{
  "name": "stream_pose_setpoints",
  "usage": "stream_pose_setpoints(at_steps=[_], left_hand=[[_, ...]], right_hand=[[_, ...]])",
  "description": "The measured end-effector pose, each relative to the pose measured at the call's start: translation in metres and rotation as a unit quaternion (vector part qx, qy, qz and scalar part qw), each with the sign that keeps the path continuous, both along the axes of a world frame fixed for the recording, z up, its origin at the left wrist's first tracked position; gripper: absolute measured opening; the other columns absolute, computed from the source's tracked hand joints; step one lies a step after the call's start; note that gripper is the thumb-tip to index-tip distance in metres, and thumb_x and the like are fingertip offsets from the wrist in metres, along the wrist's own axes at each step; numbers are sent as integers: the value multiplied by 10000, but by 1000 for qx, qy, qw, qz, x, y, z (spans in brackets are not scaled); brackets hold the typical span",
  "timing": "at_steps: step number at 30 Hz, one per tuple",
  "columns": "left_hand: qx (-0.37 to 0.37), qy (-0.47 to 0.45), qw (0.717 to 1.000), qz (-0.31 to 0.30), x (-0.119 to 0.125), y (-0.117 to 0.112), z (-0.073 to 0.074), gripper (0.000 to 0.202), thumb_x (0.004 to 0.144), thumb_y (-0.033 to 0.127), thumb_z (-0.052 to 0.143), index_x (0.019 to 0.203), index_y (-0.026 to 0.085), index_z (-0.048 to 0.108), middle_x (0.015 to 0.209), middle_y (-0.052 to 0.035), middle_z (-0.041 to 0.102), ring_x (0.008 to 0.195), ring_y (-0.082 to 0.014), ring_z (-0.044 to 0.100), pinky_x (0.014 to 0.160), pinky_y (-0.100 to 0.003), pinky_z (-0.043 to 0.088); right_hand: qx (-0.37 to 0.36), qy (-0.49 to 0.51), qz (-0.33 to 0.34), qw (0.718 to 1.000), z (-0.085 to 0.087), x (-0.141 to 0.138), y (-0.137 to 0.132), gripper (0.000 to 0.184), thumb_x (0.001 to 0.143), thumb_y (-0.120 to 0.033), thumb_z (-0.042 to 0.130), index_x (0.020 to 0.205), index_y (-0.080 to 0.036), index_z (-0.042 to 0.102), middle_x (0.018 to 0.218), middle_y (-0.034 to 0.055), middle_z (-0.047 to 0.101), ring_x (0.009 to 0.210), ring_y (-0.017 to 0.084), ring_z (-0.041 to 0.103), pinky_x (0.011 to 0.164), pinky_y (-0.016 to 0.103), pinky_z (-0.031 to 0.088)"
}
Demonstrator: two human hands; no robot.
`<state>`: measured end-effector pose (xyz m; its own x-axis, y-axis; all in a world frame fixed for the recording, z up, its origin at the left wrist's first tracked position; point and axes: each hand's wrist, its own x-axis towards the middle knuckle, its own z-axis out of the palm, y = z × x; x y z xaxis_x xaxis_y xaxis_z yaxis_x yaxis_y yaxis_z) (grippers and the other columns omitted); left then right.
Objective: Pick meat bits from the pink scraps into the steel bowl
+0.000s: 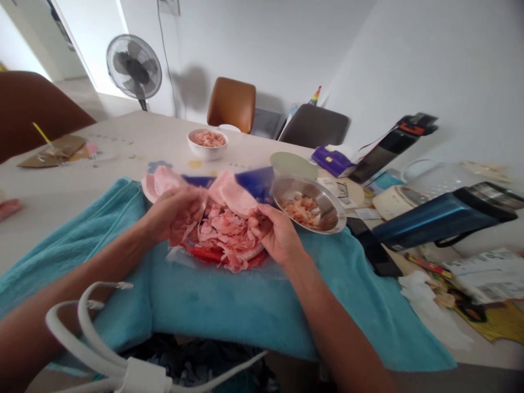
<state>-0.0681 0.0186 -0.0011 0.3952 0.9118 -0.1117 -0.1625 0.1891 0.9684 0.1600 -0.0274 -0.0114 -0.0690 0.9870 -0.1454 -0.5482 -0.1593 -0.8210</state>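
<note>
In front of me lies a heap of thin, crumpled pink pieces on a red plate, with clear plastic under it. My left hand is closed on a soft pink piece at the heap's left side; its fingertips are blurred. My right hand pinches the lower right edge of a smooth, pale pink sheet above the heap. Behind my left hand is another curved pink piece. A metal bowl beside my right hand holds small orange-pink bits. What the pink material is, I cannot tell.
A teal towel covers the table's front edge. Farther back stands a white bowl of pink bits. A phone, a blue bottle and a dark bottle are on the right. White cables hang close at lower left.
</note>
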Motion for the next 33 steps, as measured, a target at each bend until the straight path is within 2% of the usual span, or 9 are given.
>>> stream_pose_setpoints(at_steps=[2,5,10,13,16,21,26,30,33], left_hand=[[7,-2,1000,-5,1,-1,2,377,822,361,639,539,169,479,512,-3,510,421,-70,479,366,-174,309],[8,-3,1000,-10,1,-1,3,381,827,363,627,538,167,475,498,7,487,393,-58,426,344,-175,250],[38,-12,999,-7,2,0,3,355,814,346,632,546,167,484,507,16,459,449,-73,453,423,-186,348],[46,-10,999,-15,3,-1,4,364,822,348,614,538,168,473,509,12,463,453,-71,436,433,-190,344],[36,-13,999,-1,4,-3,6,350,819,328,613,543,168,468,504,16,450,460,-72,433,432,-189,329],[17,-10,1000,0,3,-3,6,349,863,300,591,565,153,485,514,15,452,490,-67,443,446,-180,329],[19,-23,999,-15,3,-4,7,356,869,283,588,555,148,488,506,7,460,482,-66,436,424,-178,312],[27,-31,999,-6,4,-6,8,363,870,271,584,544,143,487,497,11,450,481,-65,447,457,-174,362],[16,-28,999,0,4,-6,6,372,860,273,605,535,145,479,492,20,437,469,-65,443,457,-181,373]], right_hand=[[-1,16,4,1000,0,0,0,21,719,-173,688,724,-152,689,666,-1,672,561,80,593,447,154,469],[-19,54,-9,998,1,1,0,96,728,-88,635,754,-155,699,750,17,719,676,93,670,581,154,551],[-66,83,-29,994,1,1,2,97,820,-138,619,748,-165,678,759,39,737,757,127,708,724,218,605],[-57,72,-46,995,0,2,2,67,777,-158,713,742,-177,659,726,3,717,698,101,687,696,197,598],[-33,65,-54,996,-1,2,1,158,698,-140,788,738,-184,642,676,-48,667,592,49,621,557,124,534],[-53,108,-72,990,6,6,2,128,725,-36,687,727,-160,654,662,-40,659,554,26,594,468,87,465],[-81,133,-143,977,12,10,5,203,849,-26,547,752,-158,667,715,10,726,673,58,685,630,122,574],[-63,133,-150,978,12,10,6,172,872,-64,570,773,-163,670,749,30,743,765,105,723,796,207,618],[-56,138,-160,976,12,10,5,210,897,-59,522,783,-162,665,742,39,747,761,117,734,819,236,624]])
